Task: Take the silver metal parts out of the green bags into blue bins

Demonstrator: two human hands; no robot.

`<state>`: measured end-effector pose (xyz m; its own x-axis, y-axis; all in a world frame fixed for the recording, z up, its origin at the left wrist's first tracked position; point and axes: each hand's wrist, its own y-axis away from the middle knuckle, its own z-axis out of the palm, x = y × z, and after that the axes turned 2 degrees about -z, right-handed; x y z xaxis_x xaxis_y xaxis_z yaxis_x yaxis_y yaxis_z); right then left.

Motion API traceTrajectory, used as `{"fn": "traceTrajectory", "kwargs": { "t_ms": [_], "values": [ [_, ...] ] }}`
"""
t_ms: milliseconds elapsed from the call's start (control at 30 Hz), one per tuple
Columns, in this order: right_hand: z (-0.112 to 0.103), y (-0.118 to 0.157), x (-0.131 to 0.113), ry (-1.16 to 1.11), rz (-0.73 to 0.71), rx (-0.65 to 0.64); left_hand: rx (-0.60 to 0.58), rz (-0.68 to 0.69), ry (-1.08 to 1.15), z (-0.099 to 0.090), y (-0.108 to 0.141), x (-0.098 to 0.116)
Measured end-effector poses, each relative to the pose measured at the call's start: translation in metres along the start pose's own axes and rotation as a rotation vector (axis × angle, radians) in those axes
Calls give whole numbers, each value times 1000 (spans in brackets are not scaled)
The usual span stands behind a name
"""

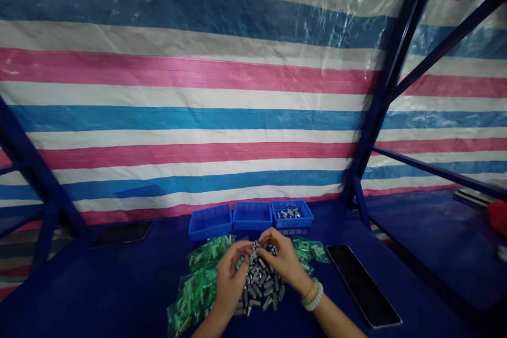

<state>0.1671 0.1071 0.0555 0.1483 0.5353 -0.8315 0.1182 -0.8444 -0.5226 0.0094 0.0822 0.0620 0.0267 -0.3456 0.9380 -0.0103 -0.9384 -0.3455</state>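
Left hand [230,274]: fingers curled at the top of the heap, just beside the right hand; grip cannot be told.
Right hand [282,260]: fingers likewise curled over the heap; beaded bracelets [312,296] at the wrist.
Metal pieces [261,285]: small grey cylinders heaped below and between the hands.
Green plastic packets [202,285]: on either side of the heap, on the table [99,285].
Blue plastic bins [210,223]: three in a row beyond; the rightmost holds more metal pieces.
Black tablet [362,285]: lying to the right.
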Motion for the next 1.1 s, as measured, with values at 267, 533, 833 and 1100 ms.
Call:
{"fn": "traceTrajectory", "kwargs": {
  "t_ms": [267, 533, 833, 1100],
  "values": [
    [-10, -9, 10, -195, 22, -31, -44, 81, -101, -2, 1, 3],
    [-70, -44, 48, 692, -132, 212, 6, -3, -23, -2, -5, 0],
    [-52, -16, 38, 687, -117, -343, 91, -4, -6, -5, -9, -10],
    [-35, -9, 34, 873, 1, -465, 115, 33, -56, -7, -10, -9]
  ]
}}
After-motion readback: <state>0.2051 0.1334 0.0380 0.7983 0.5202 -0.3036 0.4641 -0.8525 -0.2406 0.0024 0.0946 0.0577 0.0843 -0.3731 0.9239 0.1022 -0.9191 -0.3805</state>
